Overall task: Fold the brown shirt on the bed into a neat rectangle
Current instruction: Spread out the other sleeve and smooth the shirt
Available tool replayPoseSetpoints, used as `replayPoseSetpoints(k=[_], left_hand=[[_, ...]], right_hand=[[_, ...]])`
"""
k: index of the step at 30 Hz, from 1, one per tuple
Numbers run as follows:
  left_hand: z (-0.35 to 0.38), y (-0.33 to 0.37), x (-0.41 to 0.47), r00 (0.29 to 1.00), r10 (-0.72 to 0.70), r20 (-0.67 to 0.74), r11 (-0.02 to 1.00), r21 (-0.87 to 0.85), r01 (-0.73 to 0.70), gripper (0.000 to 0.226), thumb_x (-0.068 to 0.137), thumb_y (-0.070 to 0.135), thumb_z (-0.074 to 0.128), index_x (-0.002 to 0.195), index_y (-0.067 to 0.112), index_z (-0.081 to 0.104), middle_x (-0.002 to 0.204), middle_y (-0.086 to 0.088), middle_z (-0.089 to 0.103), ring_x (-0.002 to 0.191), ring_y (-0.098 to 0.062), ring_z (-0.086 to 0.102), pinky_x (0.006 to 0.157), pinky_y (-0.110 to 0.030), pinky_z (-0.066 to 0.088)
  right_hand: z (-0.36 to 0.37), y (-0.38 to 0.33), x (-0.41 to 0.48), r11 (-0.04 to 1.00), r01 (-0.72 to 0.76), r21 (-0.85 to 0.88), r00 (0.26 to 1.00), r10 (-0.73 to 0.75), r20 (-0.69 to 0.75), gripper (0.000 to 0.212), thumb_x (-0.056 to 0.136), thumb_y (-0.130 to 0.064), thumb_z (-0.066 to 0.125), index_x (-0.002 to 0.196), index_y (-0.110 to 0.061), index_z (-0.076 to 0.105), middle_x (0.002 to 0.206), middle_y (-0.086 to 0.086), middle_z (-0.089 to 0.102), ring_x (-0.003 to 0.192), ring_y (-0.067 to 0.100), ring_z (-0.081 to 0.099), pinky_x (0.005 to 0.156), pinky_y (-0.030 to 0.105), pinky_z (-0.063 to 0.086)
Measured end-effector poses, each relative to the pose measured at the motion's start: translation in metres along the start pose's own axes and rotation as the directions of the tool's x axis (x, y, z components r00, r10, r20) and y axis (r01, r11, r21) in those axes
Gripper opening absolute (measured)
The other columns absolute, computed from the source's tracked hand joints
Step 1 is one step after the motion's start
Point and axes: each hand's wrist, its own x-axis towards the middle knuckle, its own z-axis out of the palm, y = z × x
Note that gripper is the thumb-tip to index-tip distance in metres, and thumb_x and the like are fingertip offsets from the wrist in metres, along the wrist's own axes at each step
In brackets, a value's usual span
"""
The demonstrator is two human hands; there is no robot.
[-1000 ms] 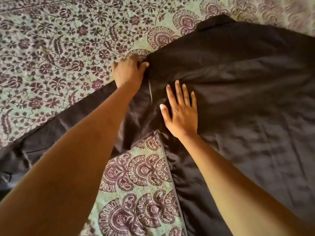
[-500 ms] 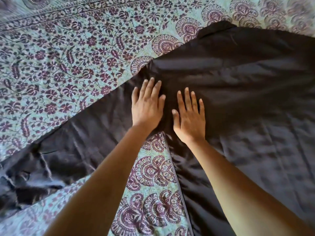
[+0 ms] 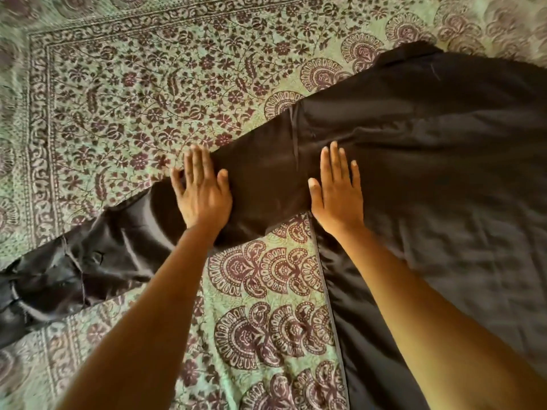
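Brown shirt: the brown shirt (image 3: 429,179) lies opened out over the right half of the frame on the printed bedsheet (image 3: 118,99), with its collar (image 3: 414,51) at upper right.
Sleeve: the sleeve (image 3: 266,179) runs from centre to the lower left edge. It is smooth near the shoulder and crumpled at the cuff end (image 3: 44,279).
Left hand: the left hand (image 3: 202,193) lies palm down on the sleeve, fingers straight and slightly spread, probably flattening wrinkles.
Right hand: the right hand (image 3: 337,193) lies flat on the body beside the armpit, fingers straight, likely anchoring the cloth.
Stage: nothing is folded yet.
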Motion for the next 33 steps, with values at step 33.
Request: replayPoseSetpoints(k=[33], left_hand=[[-0.007, -0.095, -0.053, 0.996, 0.065, 0.061, 0.997, 0.033, -0.067, 0.06, 0.095, 0.043, 0.007, 0.15, 0.019, 0.007, 0.158, 0.003, 0.007, 0.145, -0.013, 0.004, 0.116, -0.037, -0.005]], right_hand=[[0.044, -0.13, -0.013, 0.952, 0.303, -0.047, 0.953, -0.301, 0.032, 0.06, 0.095, -0.036, 0.019, 0.146, -0.005, 0.022, 0.154, 0.014, 0.019, 0.143, 0.024, 0.018, 0.115, 0.041, 0.012]])
